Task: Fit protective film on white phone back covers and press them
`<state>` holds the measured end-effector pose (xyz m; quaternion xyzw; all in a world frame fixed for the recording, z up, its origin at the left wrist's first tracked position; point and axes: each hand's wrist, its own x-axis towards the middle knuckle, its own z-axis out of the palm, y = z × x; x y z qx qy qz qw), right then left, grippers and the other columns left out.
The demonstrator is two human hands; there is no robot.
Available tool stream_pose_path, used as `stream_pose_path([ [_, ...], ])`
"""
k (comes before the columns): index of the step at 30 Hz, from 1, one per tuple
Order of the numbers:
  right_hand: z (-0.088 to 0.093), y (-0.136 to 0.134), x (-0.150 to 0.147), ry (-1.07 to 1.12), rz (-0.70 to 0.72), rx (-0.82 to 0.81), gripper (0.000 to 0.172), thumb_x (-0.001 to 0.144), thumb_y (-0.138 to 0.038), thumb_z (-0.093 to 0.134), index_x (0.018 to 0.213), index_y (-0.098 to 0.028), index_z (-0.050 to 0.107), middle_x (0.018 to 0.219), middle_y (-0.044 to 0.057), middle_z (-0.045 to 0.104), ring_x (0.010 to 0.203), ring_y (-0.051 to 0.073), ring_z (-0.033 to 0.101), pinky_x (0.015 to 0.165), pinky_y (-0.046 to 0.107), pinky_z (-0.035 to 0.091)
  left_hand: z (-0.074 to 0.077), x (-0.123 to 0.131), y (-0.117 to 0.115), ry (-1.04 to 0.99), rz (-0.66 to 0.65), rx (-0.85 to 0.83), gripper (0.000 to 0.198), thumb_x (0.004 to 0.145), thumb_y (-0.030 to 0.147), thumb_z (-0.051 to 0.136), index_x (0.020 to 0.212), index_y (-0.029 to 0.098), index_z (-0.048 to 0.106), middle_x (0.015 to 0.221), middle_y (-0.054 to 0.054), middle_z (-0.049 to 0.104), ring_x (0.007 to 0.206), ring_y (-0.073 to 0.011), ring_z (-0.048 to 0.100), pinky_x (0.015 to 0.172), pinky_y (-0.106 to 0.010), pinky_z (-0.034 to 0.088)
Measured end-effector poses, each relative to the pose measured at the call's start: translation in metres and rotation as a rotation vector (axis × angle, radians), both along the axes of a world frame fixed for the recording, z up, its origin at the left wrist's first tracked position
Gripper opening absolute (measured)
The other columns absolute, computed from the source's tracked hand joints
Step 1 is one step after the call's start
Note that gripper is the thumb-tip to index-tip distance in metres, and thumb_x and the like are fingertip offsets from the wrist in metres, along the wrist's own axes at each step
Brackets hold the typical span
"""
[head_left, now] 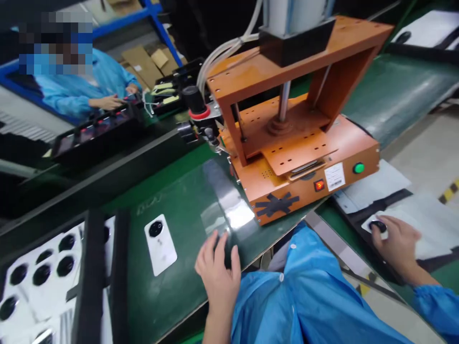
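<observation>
White, flat, phone-shaped panel with a glossy round black camera disc (376,225) is off to the right, in the right hand (396,239), just above or on some pale white sheets (430,222) with dark strips along them; can't tell from this angle if it's actually lifted clear. That hand has it pinched at the disc end, thumb against the black circle and fingers curled around the far side, partly hiding it. Left hand (219,267) isn't gripping anything that I can see, fingers spread over the dark green bench mat (186,301), right by a clear plastic sheet (234,203). Another white panel with a black disc (161,244) lies by itself on the mat, left of that hand, and more sit in the black-walled tray (86,286) beyond it. Handling-wise, I'd guess it's light and stiff, probably slick on that smooth face, and maybe brittle if it gets bent or dropped. Personally I'd take it by the long side edges, thumb one side, fingers the other, and stay off the shiny disc since it likely smudges or scratches. Big orange metal press (301,148) stands between the two hands, further back, lit red switch (319,185) on its front.
</observation>
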<state>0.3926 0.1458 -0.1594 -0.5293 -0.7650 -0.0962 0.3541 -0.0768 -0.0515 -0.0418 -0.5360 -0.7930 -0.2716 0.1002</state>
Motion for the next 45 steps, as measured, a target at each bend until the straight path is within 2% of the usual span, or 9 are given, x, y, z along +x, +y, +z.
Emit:
stream_pose_path([
  [4, 0.027, -0.012, -0.107, 0.030, 0.508, -0.003, 0.020, 0.084, -0.026, 0.074, 0.103, -0.027, 0.072, 0.093, 0.007, 0.074, 0.080, 0.024, 0.071, 0.075, 0.041, 0.055, -0.008, -0.009, -0.021, 0.118, 0.075, -0.209, 0.047, 0.095, 0.033, 0.061, 0.141, 0.024, 0.058, 0.143, -0.011, 0.062, 0.135, -0.0400, 0.046, 0.107, -0.057, 0.030],
  [10, 0.089, -0.060, -0.265, 0.085, 1.136, -0.084, 0.026, 0.091, -0.013, 0.056, 0.114, -0.021, 0.065, 0.098, 0.006, 0.072, 0.091, 0.019, 0.065, 0.081, 0.035, 0.052, -0.007, 0.020, -0.048, 0.074, 0.016, -0.118, 0.036, 0.092, 0.032, 0.065, 0.128, 0.029, 0.068, 0.132, -0.007, 0.069, 0.124, -0.0321, 0.055, 0.106, -0.051, 0.030],
  [14, 0.128, -0.069, -0.340, -0.099, 1.180, -0.216, 0.016, 0.098, -0.018, 0.054, 0.108, -0.017, 0.065, 0.096, 0.007, 0.067, 0.087, 0.018, 0.060, 0.074, 0.031, 0.049, 0.003, -0.022, -0.016, -0.051, 0.041, -0.043, 0.024, 0.098, 0.027, 0.055, 0.115, 0.028, 0.072, 0.124, -0.007, 0.070, 0.115, -0.0258, 0.060, 0.101, -0.045, 0.039],
  [18, 0.154, -0.062, -0.387, -0.416, 1.025, -0.236, 0.011, 0.097, -0.015, 0.055, 0.098, -0.015, 0.066, 0.094, 0.008, 0.064, 0.083, 0.021, 0.058, 0.064, 0.032, 0.043, -0.003, -0.079, 0.024, -0.117, 0.042, -0.078, 0.031, 0.096, 0.035, 0.060, 0.125, 0.028, 0.069, 0.135, -0.007, 0.067, 0.129, -0.0325, 0.052, 0.106, -0.054, 0.037],
  [22, 0.164, -0.046, -0.414, -0.475, 0.878, -0.280, 0.013, 0.098, -0.015, 0.054, 0.094, -0.015, 0.067, 0.092, 0.009, 0.063, 0.085, 0.022, 0.058, 0.066, 0.032, 0.040, -0.014, -0.097, 0.033, -0.181, 0.048, -0.094, 0.032, 0.091, 0.039, 0.068, 0.122, 0.032, 0.072, 0.133, -0.003, 0.070, 0.130, -0.0325, 0.052, 0.107, -0.056, 0.035],
  [29, 0.155, -0.029, -0.444, -0.512, 1.120, -0.110, 0.020, 0.103, -0.020, 0.049, 0.102, -0.015, 0.068, 0.095, 0.008, 0.064, 0.091, 0.023, 0.054, 0.077, 0.036, 0.037, -0.016, -0.092, 0.031, -0.221, 0.103, -0.065, 0.015, 0.092, 0.033, 0.068, 0.102, 0.034, 0.078, 0.124, 0.001, 0.074, 0.131, -0.0308, 0.050, 0.108, -0.055, 0.033],
  [34, 0.149, -0.032, -0.450, -0.544, 1.139, -0.050, 0.018, 0.102, -0.019, 0.050, 0.096, -0.015, 0.067, 0.093, 0.009, 0.063, 0.091, 0.024, 0.051, 0.075, 0.038, 0.036, -0.014, -0.095, 0.031, -0.222, 0.087, -0.093, 0.014, 0.092, 0.031, 0.066, 0.098, 0.034, 0.079, 0.125, 0.003, 0.074, 0.134, -0.0314, 0.048, 0.109, -0.056, 0.031],
  [40, 0.167, -0.043, -0.418, -0.513, 1.022, -0.005, 0.011, 0.096, -0.015, 0.055, 0.094, -0.013, 0.065, 0.093, 0.011, 0.062, 0.089, 0.026, 0.051, 0.075, 0.039, 0.039, 0.000, -0.085, 0.027, -0.105, -0.013, -0.216, 0.054, 0.089, 0.042, 0.064, 0.142, 0.030, 0.058, 0.154, -0.003, 0.052, 0.151, -0.0375, 0.029, 0.116, -0.061, 0.022],
  [45, 0.192, -0.062, -0.371, -0.216, 1.022, -0.066, 0.009, 0.096, -0.015, 0.055, 0.091, -0.015, 0.064, 0.092, 0.010, 0.064, 0.085, 0.023, 0.053, 0.077, 0.038, 0.044, 0.007, -0.072, 0.038, -0.066, -0.014, -0.283, 0.066, 0.087, 0.044, 0.061, 0.149, 0.025, 0.049, 0.160, -0.004, 0.044, 0.156, -0.0396, 0.015, 0.122, -0.064, 0.013],
])
